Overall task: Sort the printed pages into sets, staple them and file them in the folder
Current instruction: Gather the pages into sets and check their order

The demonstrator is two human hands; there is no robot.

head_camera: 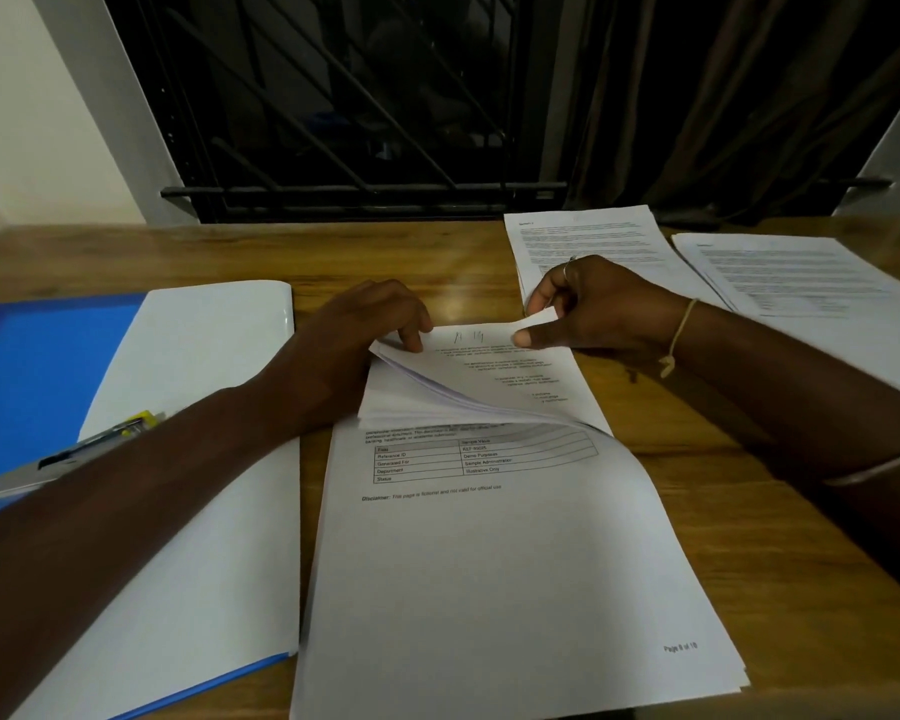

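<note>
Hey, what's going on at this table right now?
A person is leafing through the middle stack of printed pages. The left hand rests on the turned-back sheets while the right hand pinches one sheet's corner. Two more piles lie at the far right; a stapler lies on the open blue folder.

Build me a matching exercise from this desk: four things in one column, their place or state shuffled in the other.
Things
1. stapler
2. blue folder
3. right hand
4. centre page stack

Places or states
A. top sheets turned back toward the person
B. lies open on the left
C. pinches a page corner
D. lies on the folder, partly behind the left forearm

Pairs: 1-D, 2-B, 3-C, 4-A
</note>
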